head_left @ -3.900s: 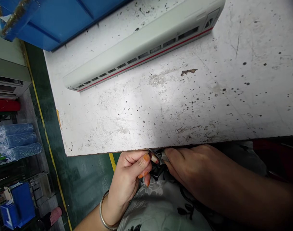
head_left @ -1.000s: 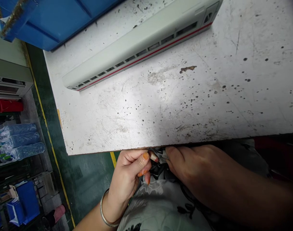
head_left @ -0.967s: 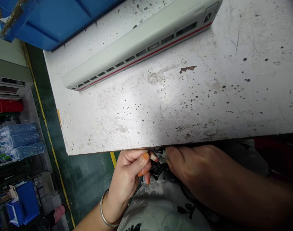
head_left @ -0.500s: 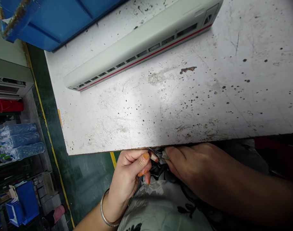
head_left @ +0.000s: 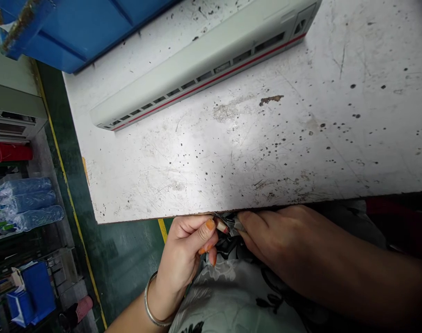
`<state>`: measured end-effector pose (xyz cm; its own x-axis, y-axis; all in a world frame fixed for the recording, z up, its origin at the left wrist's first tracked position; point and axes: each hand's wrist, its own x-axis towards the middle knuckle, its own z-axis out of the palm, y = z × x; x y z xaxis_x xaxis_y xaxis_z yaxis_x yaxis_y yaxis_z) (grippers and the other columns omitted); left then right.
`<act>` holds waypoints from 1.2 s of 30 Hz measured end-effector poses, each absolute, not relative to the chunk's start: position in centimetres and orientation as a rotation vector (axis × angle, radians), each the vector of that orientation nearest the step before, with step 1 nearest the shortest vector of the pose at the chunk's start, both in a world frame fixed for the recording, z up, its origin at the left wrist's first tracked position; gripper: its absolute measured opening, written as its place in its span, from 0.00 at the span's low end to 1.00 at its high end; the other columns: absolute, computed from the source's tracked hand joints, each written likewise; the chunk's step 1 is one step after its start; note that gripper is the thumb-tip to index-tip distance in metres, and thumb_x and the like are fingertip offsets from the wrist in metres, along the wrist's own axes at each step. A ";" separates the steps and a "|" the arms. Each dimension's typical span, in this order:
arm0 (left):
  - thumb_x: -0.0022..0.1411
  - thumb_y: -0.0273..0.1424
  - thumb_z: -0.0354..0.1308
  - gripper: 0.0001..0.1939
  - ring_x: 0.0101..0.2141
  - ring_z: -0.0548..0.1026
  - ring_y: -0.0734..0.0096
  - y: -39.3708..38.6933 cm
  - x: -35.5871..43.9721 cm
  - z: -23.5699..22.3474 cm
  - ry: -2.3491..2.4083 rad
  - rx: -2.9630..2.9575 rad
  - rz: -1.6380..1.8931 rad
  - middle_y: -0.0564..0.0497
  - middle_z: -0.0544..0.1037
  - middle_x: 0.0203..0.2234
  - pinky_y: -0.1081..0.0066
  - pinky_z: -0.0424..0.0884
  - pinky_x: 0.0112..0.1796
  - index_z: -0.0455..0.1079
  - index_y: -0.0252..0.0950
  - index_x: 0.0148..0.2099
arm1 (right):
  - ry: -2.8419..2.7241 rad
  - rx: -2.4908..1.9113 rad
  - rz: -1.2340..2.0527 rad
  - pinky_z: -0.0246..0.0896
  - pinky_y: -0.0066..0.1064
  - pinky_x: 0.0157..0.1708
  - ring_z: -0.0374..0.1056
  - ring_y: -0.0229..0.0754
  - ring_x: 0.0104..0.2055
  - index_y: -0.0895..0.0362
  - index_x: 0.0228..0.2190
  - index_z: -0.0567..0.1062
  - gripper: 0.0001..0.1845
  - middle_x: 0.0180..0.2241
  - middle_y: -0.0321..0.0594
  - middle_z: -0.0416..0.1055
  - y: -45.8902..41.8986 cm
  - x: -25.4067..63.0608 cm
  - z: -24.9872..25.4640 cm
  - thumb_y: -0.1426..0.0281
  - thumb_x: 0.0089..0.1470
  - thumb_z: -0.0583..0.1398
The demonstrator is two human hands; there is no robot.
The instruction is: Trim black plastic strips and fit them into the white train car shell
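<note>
As I watch from afar, left hand (head_left: 186, 259) pinched shut on a small cream-tipped piece (head_left: 222, 226), right hand (head_left: 283, 240) pinched on a small metal piece (head_left: 237, 226), both just below the scarred white workbench (head_left: 197, 152).

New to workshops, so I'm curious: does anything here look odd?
Yes: the white workbench top is scratched and speckled with dark spots, with a rust-brown stain near its middle, so it looks badly worn.

A model carriage shell (head_left: 197, 69) lies on the workbench (head_left: 231, 152), a plastic crate (head_left: 82, 27) behind it. Below the near edge, the left hand (head_left: 185, 259) and right hand (head_left: 276, 240) meet on a small part (head_left: 222, 226); bagged bottles (head_left: 23, 203) lie left, on the floor (head_left: 120, 263).
</note>
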<state>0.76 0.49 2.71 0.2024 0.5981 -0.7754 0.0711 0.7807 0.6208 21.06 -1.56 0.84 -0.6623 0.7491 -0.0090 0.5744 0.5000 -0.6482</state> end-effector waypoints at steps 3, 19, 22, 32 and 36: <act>0.60 0.38 0.64 0.14 0.14 0.58 0.82 0.5 0.8 2.7 1.342 0.611 0.398 0.59 0.57 0.12 0.78 0.65 0.17 0.81 0.31 0.32 | -2.483 -1.135 0.886 0.45 0.37 0.14 0.62 0.44 0.18 0.54 0.27 0.70 0.13 0.24 0.36 0.66 -1.6 21.1 0.9 0.82 0.41 0.55; 0.59 0.38 0.65 0.14 0.14 0.58 0.82 0.4 0.8 2.8 1.360 0.615 0.395 0.58 0.57 0.12 0.78 0.64 0.16 0.80 0.31 0.30 | -2.532 -1.125 0.965 0.43 0.36 0.14 0.64 0.45 0.19 0.54 0.27 0.70 0.12 0.25 0.37 0.66 -1.3 21.1 1.3 0.83 0.43 0.55; 0.59 0.38 0.64 0.14 0.14 0.58 0.82 0.5 0.8 2.8 1.359 0.620 0.397 0.58 0.58 0.12 0.78 0.64 0.17 0.80 0.31 0.30 | -2.518 -1.142 0.972 0.42 0.35 0.14 0.63 0.44 0.19 0.54 0.27 0.70 0.12 0.25 0.36 0.67 -1.3 21.1 1.3 0.83 0.42 0.55; 0.58 0.39 0.65 0.15 0.14 0.58 0.82 0.4 0.9 2.9 1.379 0.618 0.392 0.58 0.57 0.12 0.77 0.64 0.16 0.80 0.31 0.30 | -2.513 -1.163 0.815 0.43 0.36 0.14 0.61 0.44 0.19 0.55 0.25 0.70 0.09 0.24 0.36 0.65 -1.6 20.9 1.0 0.80 0.38 0.58; 0.58 0.39 0.66 0.14 0.14 0.57 0.82 0.5 0.9 2.8 1.382 0.614 0.391 0.59 0.57 0.12 0.77 0.64 0.16 0.80 0.31 0.30 | -2.511 -1.189 0.745 0.43 0.36 0.14 0.59 0.42 0.17 0.56 0.23 0.70 0.09 0.22 0.36 0.63 -1.7 20.9 1.3 0.79 0.35 0.60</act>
<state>0.91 0.46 2.83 0.1616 0.5952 -0.7872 0.0944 0.7847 0.6127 20.86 -1.73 1.35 -0.6291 0.7771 0.0184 0.6412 0.5321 -0.5529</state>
